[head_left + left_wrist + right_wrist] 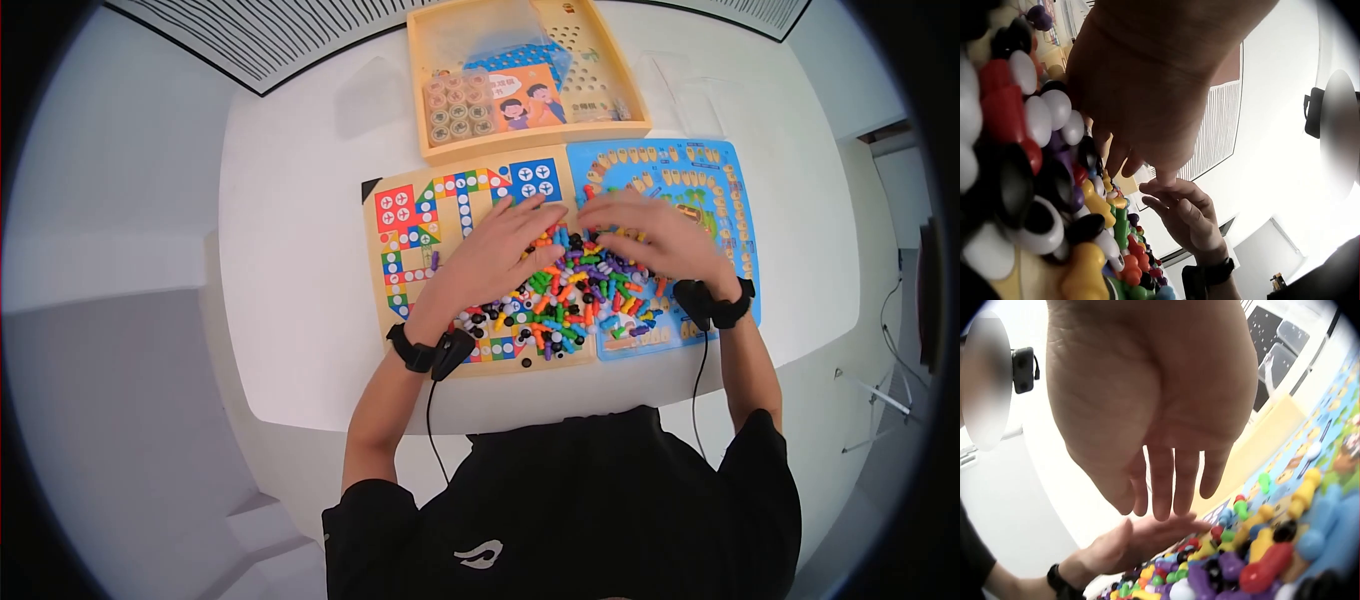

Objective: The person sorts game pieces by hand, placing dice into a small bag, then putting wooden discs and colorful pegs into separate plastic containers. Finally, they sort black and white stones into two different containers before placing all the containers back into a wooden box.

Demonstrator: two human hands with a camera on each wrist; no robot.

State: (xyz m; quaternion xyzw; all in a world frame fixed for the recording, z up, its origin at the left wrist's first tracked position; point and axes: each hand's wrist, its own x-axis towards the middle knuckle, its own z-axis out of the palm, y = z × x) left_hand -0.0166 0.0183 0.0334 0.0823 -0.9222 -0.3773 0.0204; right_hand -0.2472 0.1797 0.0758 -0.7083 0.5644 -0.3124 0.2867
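A heap of small coloured game pegs and black and white pieces (572, 300) lies across two game boards. The wooden board (480, 170) on the left has a printed flight-chess track; the blue board (725, 165) on the right carries a printed winding path. My left hand (505, 252) lies over the heap's far left side, fingers extended. From the right, my right hand (655, 230) reaches over its far edge with fingers straight. The fingertips of both hands come close together. In the right wrist view, the right palm (1154, 394) faces the heap and grips nothing.
Behind the boards stands a shallow wooden box (432, 150) with round Chinese chess pieces (458, 108), an orange booklet (525, 98) and a plastic bag (500, 35). A clear plastic tray (690, 95) lies right of it. A few loose pieces sit near the front edge.
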